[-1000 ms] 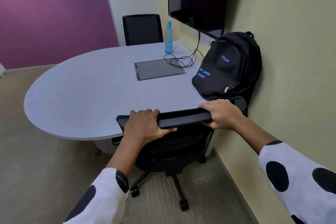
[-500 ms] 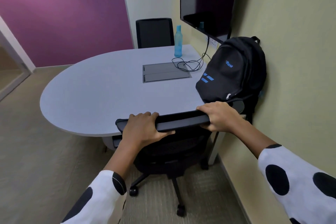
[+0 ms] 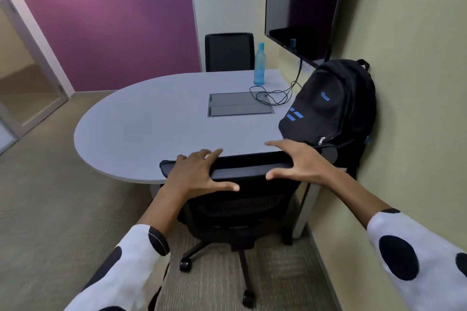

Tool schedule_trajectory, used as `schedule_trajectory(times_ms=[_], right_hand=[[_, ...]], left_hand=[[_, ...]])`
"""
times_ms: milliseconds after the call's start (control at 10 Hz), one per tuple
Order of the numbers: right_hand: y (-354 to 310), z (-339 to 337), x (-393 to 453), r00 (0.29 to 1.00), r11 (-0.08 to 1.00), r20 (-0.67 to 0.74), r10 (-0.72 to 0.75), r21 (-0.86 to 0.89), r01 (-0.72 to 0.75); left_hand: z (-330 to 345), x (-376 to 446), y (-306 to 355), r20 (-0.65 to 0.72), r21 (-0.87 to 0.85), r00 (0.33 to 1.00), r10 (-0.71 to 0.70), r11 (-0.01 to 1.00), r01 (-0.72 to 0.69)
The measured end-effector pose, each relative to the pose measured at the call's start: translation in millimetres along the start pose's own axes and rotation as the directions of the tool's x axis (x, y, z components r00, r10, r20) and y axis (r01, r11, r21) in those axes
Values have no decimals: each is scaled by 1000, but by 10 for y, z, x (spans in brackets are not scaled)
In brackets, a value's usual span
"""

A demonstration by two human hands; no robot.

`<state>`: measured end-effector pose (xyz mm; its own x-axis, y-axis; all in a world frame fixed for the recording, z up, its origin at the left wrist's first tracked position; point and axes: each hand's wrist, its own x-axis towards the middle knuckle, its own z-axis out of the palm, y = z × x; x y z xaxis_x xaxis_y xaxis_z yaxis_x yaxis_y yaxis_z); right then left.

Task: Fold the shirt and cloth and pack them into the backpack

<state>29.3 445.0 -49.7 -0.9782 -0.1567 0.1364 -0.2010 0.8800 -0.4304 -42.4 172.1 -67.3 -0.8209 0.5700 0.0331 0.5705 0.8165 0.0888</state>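
A black backpack (image 3: 331,106) with blue markings stands zipped on the right end of the grey table (image 3: 151,129), leaning on the wall. No shirt or cloth is in view. My left hand (image 3: 199,171) hovers over the top edge of a black office chair (image 3: 242,199), fingers spread and straight. My right hand (image 3: 300,161) is spread the same way over the chair's top, just in front of the backpack. Neither hand holds anything.
A blue water bottle (image 3: 259,64) stands at the table's far end beside a coiled black cable (image 3: 273,94) and a grey flap panel (image 3: 240,107). A second black chair (image 3: 228,52) is behind the table. A dark screen (image 3: 303,5) hangs on the right wall.
Both hands have let go of the chair's top edge and opened their fingers. The chair now sits tucked against the table.
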Motion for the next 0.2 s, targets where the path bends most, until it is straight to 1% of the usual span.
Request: schedule_trajectory(times_ms=[100,200], right_hand=[[-158,-399,-35,943,909,-326,65,410,79],[-428,-774,-113,825,817,-563,60,503,284]], left_hand=[[-125,27,10,-37,-202,999,-34,979,26],[-173,113,85,-142,-164,986,-88,984,64]])
